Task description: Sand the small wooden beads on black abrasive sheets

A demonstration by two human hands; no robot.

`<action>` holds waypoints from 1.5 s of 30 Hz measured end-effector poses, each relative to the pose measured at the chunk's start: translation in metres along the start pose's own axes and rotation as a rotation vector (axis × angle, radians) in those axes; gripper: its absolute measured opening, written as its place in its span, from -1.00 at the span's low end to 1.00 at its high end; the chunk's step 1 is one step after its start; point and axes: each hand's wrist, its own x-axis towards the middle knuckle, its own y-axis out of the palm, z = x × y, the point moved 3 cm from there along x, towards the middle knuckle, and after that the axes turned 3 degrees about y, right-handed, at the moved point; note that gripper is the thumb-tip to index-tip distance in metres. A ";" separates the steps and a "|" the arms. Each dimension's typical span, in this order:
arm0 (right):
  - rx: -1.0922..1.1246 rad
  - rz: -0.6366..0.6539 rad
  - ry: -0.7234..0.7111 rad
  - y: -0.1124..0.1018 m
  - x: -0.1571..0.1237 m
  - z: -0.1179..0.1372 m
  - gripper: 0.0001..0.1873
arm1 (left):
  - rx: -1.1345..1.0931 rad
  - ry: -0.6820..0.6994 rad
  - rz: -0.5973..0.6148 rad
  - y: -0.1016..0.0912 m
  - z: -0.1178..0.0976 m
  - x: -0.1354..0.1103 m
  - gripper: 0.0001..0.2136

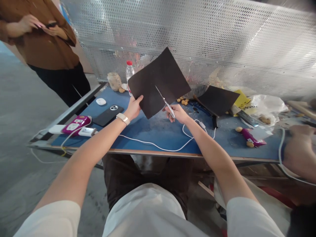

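A black sheet (158,74) is held up tilted above the blue table. My left hand (134,107) pinches its lower left edge, thumb on the near face. My right hand (175,113) grips a pair of scissors (169,107) by the handles. The blades point up and left across the sheet's lower right part, with the tip near its middle. How far the blades are apart, and whether they have cut in there, I cannot make out. Behind the sheet stands a bottle with a red cap (129,67), partly hidden by it.
On the blue table (148,130) lie a phone (108,116), a purple-and-white device (77,125), a white cable (158,144), a second black sheet (217,98) and plastic bags (265,105). A perforated metal screen (222,39) stands behind. Another person (46,36) stands left; someone's arm (300,151) rests at right.
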 end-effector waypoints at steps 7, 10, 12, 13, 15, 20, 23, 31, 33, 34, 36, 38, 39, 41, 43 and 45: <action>0.101 0.008 -0.009 0.003 -0.001 0.002 -0.27 | -0.071 -0.083 0.029 0.006 -0.003 -0.008 -0.55; 0.127 0.028 -0.035 0.006 0.000 0.002 -0.15 | -0.071 -0.079 0.041 0.010 -0.005 -0.011 -0.49; 0.137 0.033 -0.068 0.007 0.000 0.003 -0.13 | -0.057 -0.079 0.055 0.012 -0.005 -0.014 -0.48; 0.131 0.038 -0.083 0.007 0.000 0.003 -0.14 | -0.050 -0.084 0.060 0.013 -0.005 -0.015 -0.49; 0.105 0.053 -0.100 0.008 -0.001 0.003 -0.15 | -0.040 -0.100 0.072 0.015 -0.005 -0.017 -0.52; 0.015 0.081 -0.088 0.002 0.000 -0.001 -0.10 | -0.025 -0.099 0.099 0.014 -0.005 -0.017 -0.54; -0.001 0.078 -0.073 -0.004 0.003 -0.004 -0.11 | -0.004 -0.089 0.061 0.011 -0.003 -0.014 -0.47; 0.039 0.066 -0.062 -0.002 0.002 -0.002 -0.13 | -0.046 -0.018 0.040 0.008 -0.004 -0.009 -0.41; 0.062 0.062 -0.056 -0.001 0.001 -0.001 -0.16 | -0.039 -0.036 0.041 0.009 -0.003 -0.009 -0.44; 0.077 0.057 -0.046 0.000 0.001 -0.002 -0.18 | -0.036 -0.045 0.035 0.009 -0.002 -0.009 -0.46; 0.113 0.046 -0.019 0.001 0.002 -0.003 -0.24 | -0.028 -0.060 0.023 0.010 -0.001 -0.011 -0.51; 0.158 0.034 -0.007 0.001 0.004 -0.006 -0.27 | -0.016 -0.072 0.017 0.011 -0.001 -0.013 -0.56; 0.181 0.025 -0.009 0.001 0.005 -0.007 -0.26 | -0.010 -0.079 0.018 0.012 -0.001 -0.014 -0.57; 0.211 0.007 -0.013 0.001 0.007 -0.011 -0.23 | -0.001 -0.098 0.024 0.014 0.000 -0.016 -0.59; 0.215 -0.005 -0.016 0.000 0.008 -0.015 -0.19 | 0.003 -0.124 0.030 0.015 0.001 -0.019 -0.60; 0.195 -0.014 -0.028 -0.002 0.008 -0.018 -0.17 | 0.003 -0.142 0.033 0.017 0.001 -0.021 -0.62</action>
